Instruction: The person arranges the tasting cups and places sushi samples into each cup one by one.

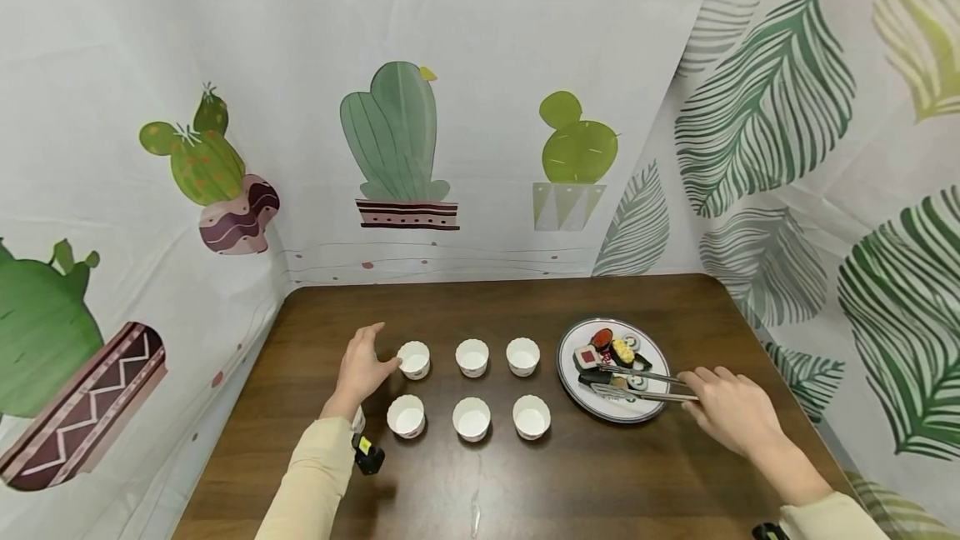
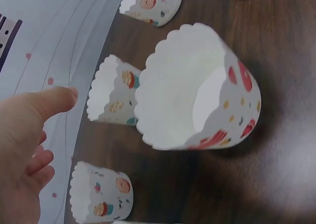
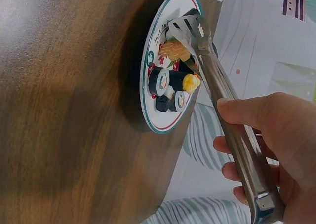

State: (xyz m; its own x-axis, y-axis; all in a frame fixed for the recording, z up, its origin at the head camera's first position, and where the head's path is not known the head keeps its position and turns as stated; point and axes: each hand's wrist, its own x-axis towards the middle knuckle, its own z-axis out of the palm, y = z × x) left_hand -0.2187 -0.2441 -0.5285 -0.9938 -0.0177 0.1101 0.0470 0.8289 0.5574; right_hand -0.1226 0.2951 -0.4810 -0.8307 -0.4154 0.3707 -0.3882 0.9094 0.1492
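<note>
My right hand [image 1: 731,408] grips a pair of metal tongs [image 3: 229,130], thumb on one arm and fingers curled round the other. The tongs' slotted tips reach over a round plate [image 1: 572,391] of sushi pieces, among the dark rolls. Whether a piece sits between the tips, I cannot tell. On the other side, my left hand [image 1: 363,372] hovers at the back-left paper cup [image 1: 414,359], thumb towards it, fingers loosely bent and holding nothing. In the left wrist view the thumb looks apart from the white scalloped cups [image 2: 182,91], which carry small printed pictures.
White paper cups stand in two rows, including a back-middle cup [image 1: 472,357] and a front-right cup [image 1: 532,417]. Another cup [image 1: 359,421] is mostly hidden by my left wrist. The brown wooden table [image 1: 420,490] meets printed cloth at the back and sides.
</note>
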